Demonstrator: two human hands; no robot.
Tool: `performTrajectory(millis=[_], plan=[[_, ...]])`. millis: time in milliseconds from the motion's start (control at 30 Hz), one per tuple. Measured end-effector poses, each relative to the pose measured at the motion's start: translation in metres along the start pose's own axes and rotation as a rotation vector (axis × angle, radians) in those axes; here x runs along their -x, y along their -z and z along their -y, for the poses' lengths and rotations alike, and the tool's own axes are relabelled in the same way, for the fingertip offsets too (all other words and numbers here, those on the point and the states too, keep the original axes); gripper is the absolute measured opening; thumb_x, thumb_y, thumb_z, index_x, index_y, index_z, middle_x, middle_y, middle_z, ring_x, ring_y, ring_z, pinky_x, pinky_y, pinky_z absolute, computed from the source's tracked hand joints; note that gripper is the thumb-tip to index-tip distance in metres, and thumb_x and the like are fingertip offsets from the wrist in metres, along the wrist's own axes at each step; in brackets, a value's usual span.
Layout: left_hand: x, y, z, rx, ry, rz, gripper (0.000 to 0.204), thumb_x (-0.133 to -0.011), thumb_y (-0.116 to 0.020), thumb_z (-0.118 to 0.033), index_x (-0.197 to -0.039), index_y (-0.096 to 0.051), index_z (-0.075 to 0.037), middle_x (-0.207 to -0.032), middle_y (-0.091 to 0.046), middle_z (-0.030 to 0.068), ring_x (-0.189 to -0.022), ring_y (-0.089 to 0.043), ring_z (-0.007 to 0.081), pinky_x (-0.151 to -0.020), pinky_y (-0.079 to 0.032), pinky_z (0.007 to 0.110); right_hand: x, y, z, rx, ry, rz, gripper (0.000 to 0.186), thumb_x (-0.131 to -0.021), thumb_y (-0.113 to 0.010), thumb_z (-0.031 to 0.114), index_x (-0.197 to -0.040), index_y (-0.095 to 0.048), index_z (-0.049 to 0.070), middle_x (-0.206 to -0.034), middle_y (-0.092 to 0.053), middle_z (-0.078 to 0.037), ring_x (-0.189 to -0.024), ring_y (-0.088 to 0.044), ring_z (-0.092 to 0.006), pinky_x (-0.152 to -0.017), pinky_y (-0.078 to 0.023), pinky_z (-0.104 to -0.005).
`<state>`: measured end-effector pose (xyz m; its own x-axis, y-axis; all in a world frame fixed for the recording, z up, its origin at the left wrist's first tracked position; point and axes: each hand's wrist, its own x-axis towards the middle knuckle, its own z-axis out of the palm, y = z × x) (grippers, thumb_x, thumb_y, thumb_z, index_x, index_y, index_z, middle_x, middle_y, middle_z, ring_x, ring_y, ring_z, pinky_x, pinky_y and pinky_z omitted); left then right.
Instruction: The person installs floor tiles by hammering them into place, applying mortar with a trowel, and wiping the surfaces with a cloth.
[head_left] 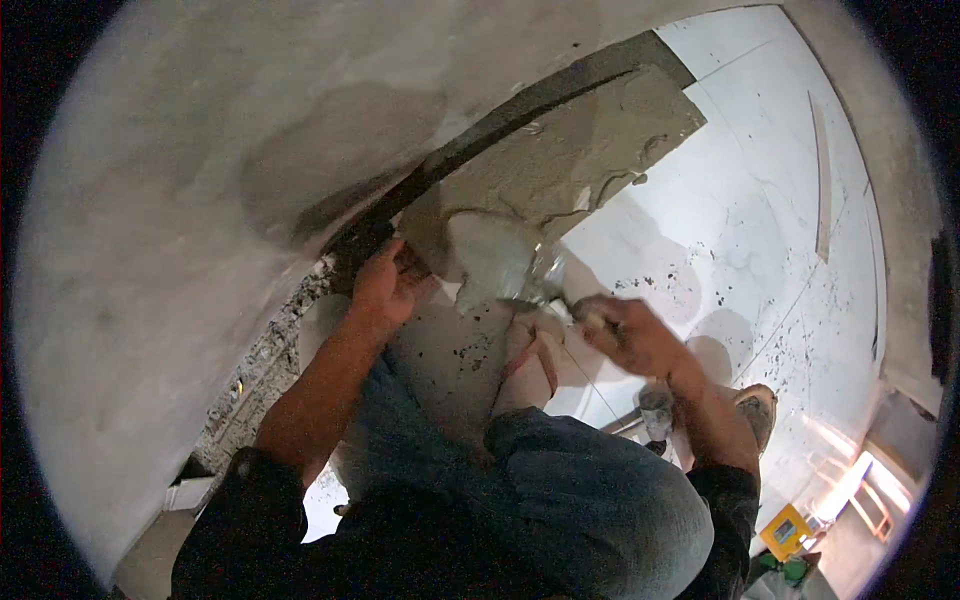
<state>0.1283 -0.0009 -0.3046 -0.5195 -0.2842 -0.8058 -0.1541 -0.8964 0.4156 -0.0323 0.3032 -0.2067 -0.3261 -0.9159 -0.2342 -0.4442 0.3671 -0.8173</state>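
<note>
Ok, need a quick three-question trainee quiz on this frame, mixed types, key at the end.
1. Which hand holds the trowel?
2. True or false: the left hand is nearer the wall than the right hand is.
3. Fill in the colour: the floor tiles beside the spread mortar are ____.

Key:
1. The right hand.
2. True.
3. White.
</note>
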Motion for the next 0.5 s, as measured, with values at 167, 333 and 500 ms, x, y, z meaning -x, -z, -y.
performTrajectory(millis=[167, 333, 500], plan=[[-0.011, 0.01, -0.005, -0.042, 0.041, -0.015, 0.039, -0.099, -0.047, -0.03, -0.128, -0.044, -0.003, -0.12, -0.05, 0.0109, -0.107, -0.052, 0.028, -0.094, -0.042, 0.044, -0.009, 0.079, -0.046, 0.065, -0.434, -0.018, 0.023, -0.095, -0.053, 0.021, -0.106, -0.061, 0.004, -0.095, -0.067, -0.016, -0.082, -0.066, -0.0291, -0.076, -0.052, -0.0374], [-0.011, 0.018, 0.005, -0.128, -0.007, -0.081, 0.041, -0.099, -0.047, -0.028, -0.131, -0.041, -0.005, -0.124, -0.047, 0.0102, -0.111, -0.048, 0.0283, -0.095, -0.041, 0.046, -0.031, 0.142, -0.089, 0.064, -0.558, -0.126, 0.033, -0.095, -0.05, 0.034, -0.103, -0.059, 0.003, -0.079, -0.059, -0.006, -0.064, -0.056, -0.0129, -0.056, -0.05, -0.0283], [-0.018, 0.03, 0.005, -0.12, -0.017, -0.023, 0.045, -0.099, -0.046, -0.029, -0.136, -0.038, -0.007, -0.127, -0.047, 0.0094, -0.11, -0.05, 0.0278, -0.095, -0.041, 0.047, -0.051, 0.189, -0.135, 0.05, -0.629, -0.25, 0.037, -0.094, -0.046, 0.036, -0.102, -0.059, 0.002, -0.08, -0.058, -0.006, -0.064, -0.054, -0.013, -0.052, -0.048, -0.0285]])
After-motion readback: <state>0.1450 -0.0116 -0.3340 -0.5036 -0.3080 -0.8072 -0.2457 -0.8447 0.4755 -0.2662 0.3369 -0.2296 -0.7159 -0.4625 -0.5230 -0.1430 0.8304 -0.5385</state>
